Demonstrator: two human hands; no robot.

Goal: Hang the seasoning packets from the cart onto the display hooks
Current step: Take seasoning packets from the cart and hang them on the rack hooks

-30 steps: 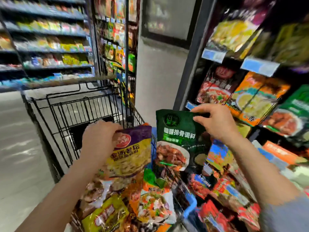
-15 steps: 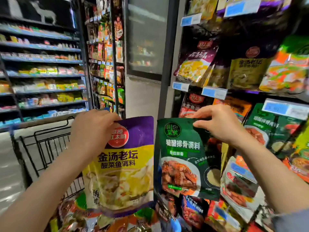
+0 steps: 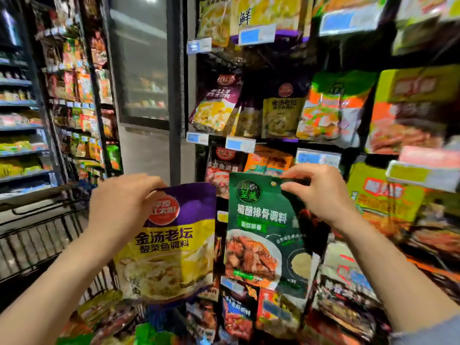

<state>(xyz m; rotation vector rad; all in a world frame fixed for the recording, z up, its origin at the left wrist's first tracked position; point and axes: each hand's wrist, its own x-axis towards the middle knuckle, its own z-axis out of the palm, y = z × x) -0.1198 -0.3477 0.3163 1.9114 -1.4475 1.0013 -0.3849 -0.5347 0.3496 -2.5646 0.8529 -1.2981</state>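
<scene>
**Hands hold two seasoning packets up before the hook display**

Fingers of the left hand (image 3: 119,210) curl over the top left corner of a purple-and-yellow packet (image 3: 171,247), gripping it so that it hangs upright, its printed face toward the camera. Just beside it, the right hand (image 3: 321,195) pinches the top edge of a dark green packet (image 3: 261,235) between thumb and forefinger, close to the small hang hole near that edge. The two packets hang side by side at about the same height, their inner edges nearly meeting, both in front of the display's lower rows.

Below the left forearm stands the wire cart (image 3: 37,242), and more packets (image 3: 109,317) lie heaped in it at the bottom of the view. Behind the hands, the display (image 3: 273,115) carries rows of hanging packets in purple, yellow, orange, green and red, with blue-and-white price tags (image 3: 240,143) at the front of the rows. Much of it is blurred. Left of the display stands a dark pillar (image 3: 175,70), and further left, aisle shelving (image 3: 22,125) with stocked goods.
</scene>
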